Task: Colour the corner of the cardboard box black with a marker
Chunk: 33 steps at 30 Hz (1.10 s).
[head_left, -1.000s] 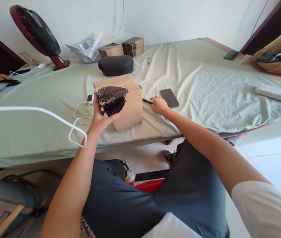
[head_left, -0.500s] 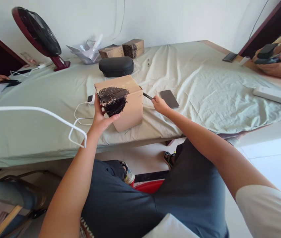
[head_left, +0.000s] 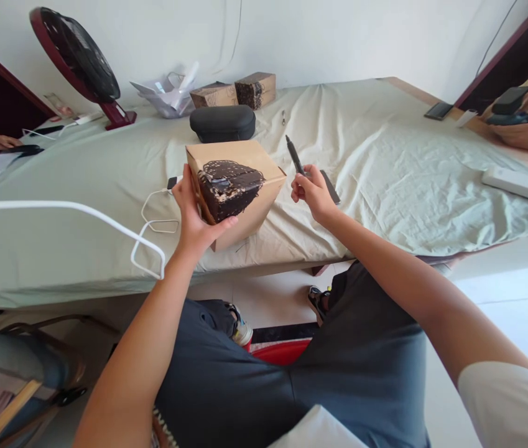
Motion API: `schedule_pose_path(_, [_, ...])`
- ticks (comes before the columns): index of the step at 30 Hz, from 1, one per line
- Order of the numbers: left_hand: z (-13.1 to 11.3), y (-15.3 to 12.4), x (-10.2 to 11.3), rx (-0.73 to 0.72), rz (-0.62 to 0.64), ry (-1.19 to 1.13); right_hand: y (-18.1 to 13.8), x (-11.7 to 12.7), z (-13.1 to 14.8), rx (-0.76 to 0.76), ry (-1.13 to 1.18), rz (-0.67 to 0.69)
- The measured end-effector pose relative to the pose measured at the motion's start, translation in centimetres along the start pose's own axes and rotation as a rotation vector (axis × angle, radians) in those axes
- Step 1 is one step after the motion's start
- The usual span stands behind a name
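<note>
A brown cardboard box (head_left: 264, 200) stands near the front edge of the cloth-covered table, its near left corner covered in black scribble. My left hand (head_left: 198, 221) grips that corner, thumb on the front face and fingers along the left side. To the right of the box and apart from it, my right hand (head_left: 311, 191) is closed round a black marker pen (head_left: 294, 154), its tip pointing up and away from me. A dark phone (head_left: 330, 186) lies on the cloth, partly hidden behind my right hand.
Behind the box sit a black hard case (head_left: 222, 123), two smaller cardboard boxes (head_left: 257, 90), a plastic bag (head_left: 170, 93) and a fan (head_left: 81, 62). A white cable (head_left: 81, 211) hangs across the left. Other people's hands show at far left and right; a white device (head_left: 520, 183) lies at right.
The box has turned, so its scribbled corner faces more to the front. My right hand has drawn the marker away from the box's right side and tipped it upward.
</note>
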<state>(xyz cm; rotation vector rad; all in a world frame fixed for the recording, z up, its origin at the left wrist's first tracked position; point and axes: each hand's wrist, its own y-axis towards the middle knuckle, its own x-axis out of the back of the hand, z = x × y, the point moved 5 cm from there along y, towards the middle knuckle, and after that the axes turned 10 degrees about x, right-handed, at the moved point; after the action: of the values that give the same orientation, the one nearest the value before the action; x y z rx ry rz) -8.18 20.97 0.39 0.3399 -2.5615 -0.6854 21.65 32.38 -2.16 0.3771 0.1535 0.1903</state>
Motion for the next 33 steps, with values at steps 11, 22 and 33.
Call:
schedule_pose_path(11, [-4.0, -1.2, -2.2, -0.091, -0.12, 0.331, -3.1, 0.4, 10.2, 0.567, -0.274, 0.019])
schedule_pose_path(22, [-5.4, -1.3, -2.8, -0.023, -0.085, 0.296, -6.4, -1.7, 13.0, 0.843, -0.324, 0.137])
schedule_pose_path(33, [-6.4, -1.6, -3.7, -0.01, -0.119, 0.302, -7.0, -2.0, 14.0, 0.82, -0.36, 0.092])
